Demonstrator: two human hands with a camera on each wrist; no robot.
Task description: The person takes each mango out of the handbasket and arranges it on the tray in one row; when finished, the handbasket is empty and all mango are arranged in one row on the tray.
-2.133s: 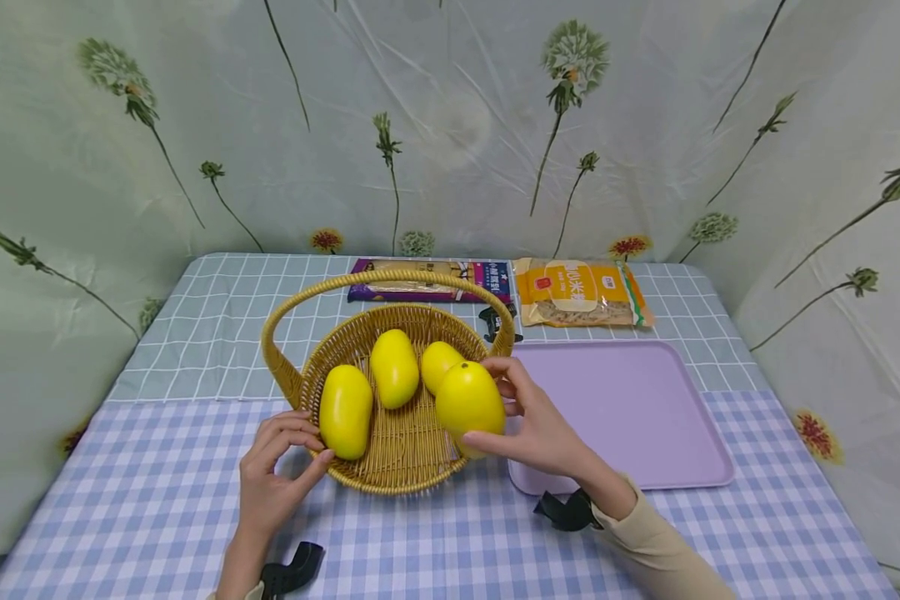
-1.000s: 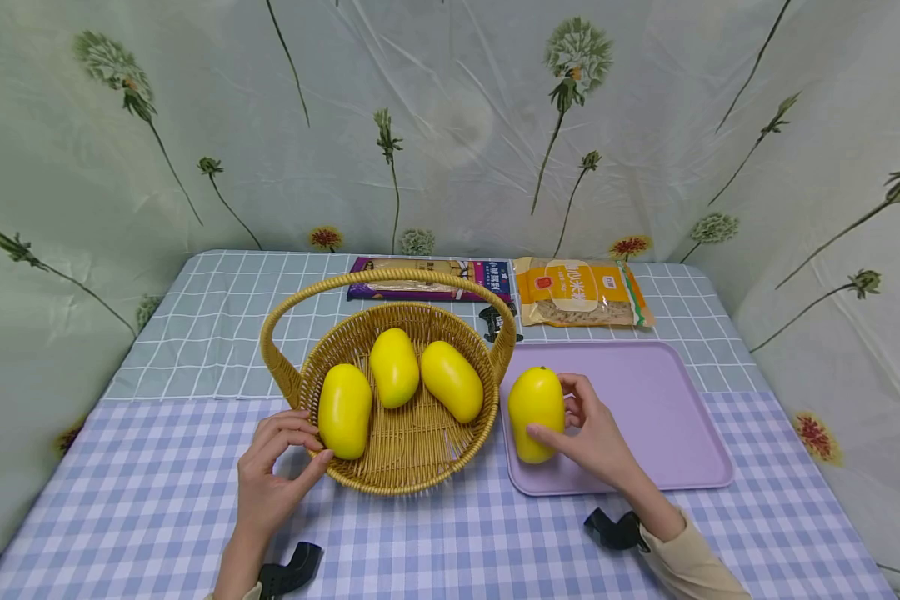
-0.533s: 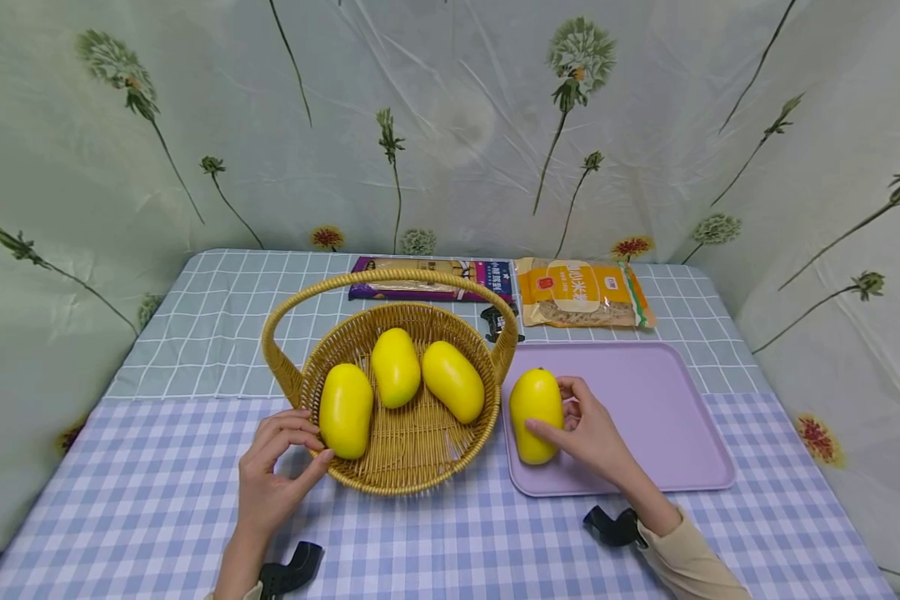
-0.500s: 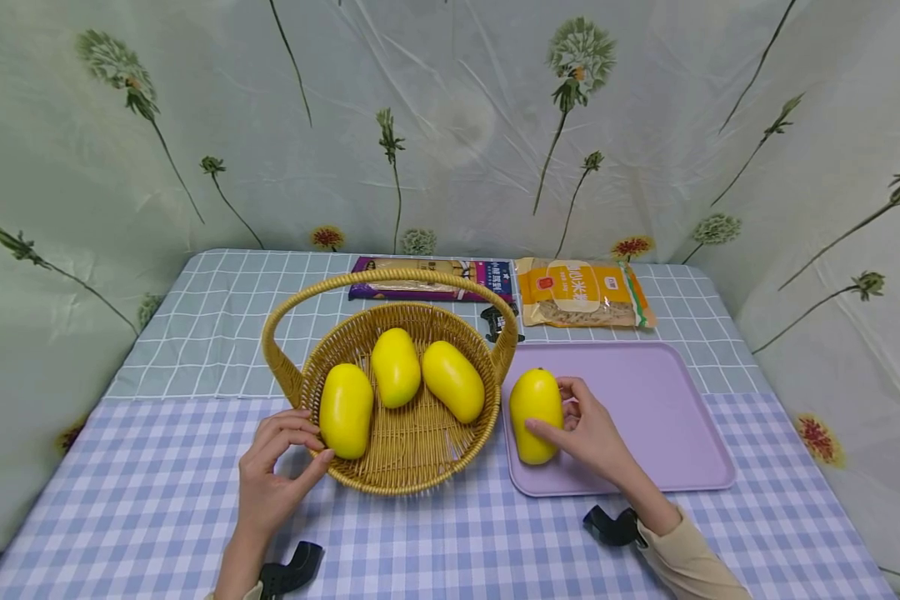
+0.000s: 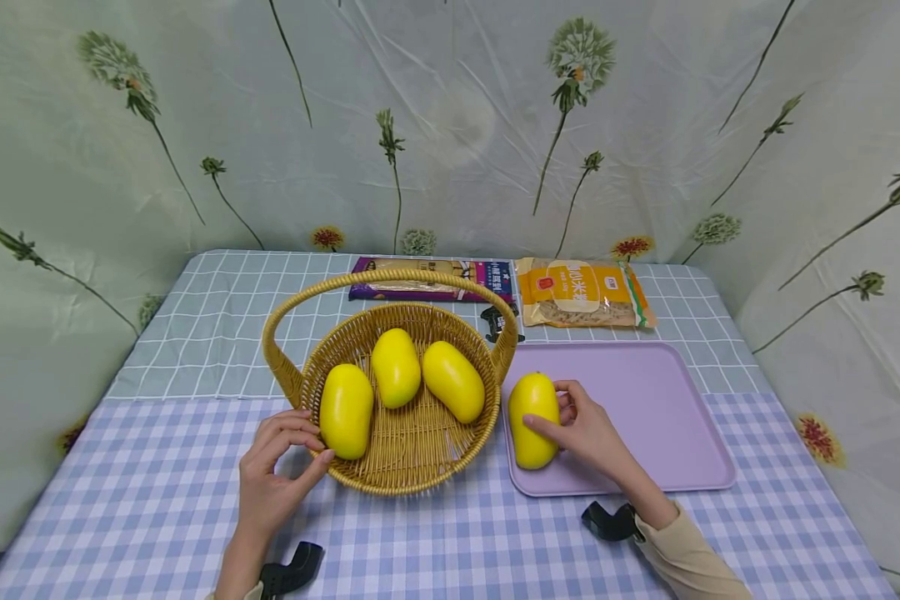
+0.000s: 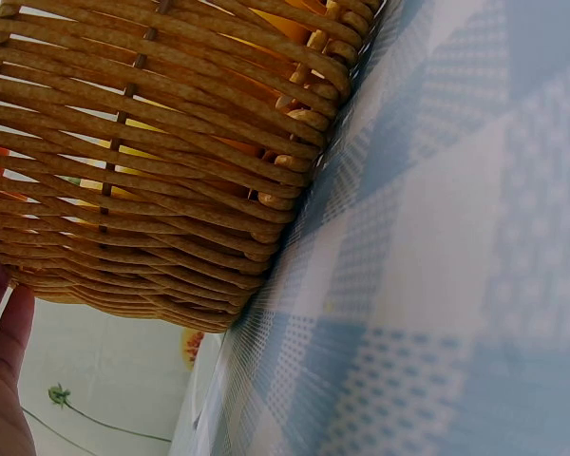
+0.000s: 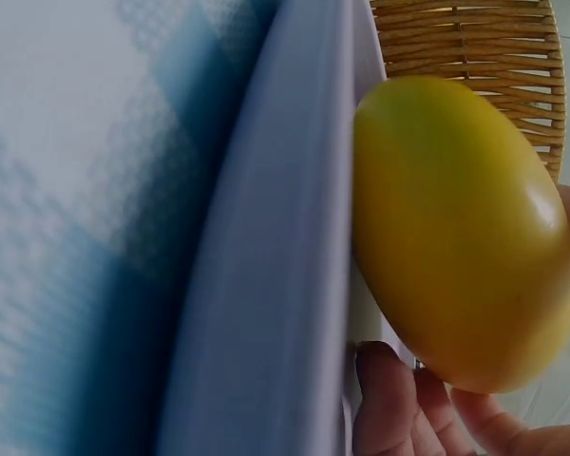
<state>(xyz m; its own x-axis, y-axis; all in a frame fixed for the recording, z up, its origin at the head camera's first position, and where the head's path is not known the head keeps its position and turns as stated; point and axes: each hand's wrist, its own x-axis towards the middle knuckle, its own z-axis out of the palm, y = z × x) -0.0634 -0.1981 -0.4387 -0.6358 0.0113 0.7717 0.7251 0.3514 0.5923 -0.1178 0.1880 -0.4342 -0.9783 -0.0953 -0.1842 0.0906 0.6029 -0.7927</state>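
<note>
A yellow mango [image 5: 535,421] is at the left end of the lilac tray [image 5: 645,417], and my right hand [image 5: 588,429] holds it from its right side, thumb over the top. In the right wrist view the mango [image 7: 465,237] is just inside the tray's raised edge [image 7: 275,285], with fingers beneath its lower end. My left hand [image 5: 277,467] grips the near left rim of the wicker basket [image 5: 412,483] between thumb and fingers. Inside the basket lie three more mangoes: left [image 5: 346,412], middle [image 5: 395,368] and right [image 5: 453,382].
The basket's tall arched handle [image 5: 390,275] rises over its far side. Behind stand a purple food packet [image 5: 431,279], an orange packet [image 5: 581,292] and a small black item [image 5: 501,322]. Checked cloth [image 5: 450,550] covers the table; a floral curtain [image 5: 457,125] hangs behind.
My right hand has carried one mango out of the basket rightward onto the tray's left end, then shifted it slightly nearer. The left hand has stayed on the basket rim.
</note>
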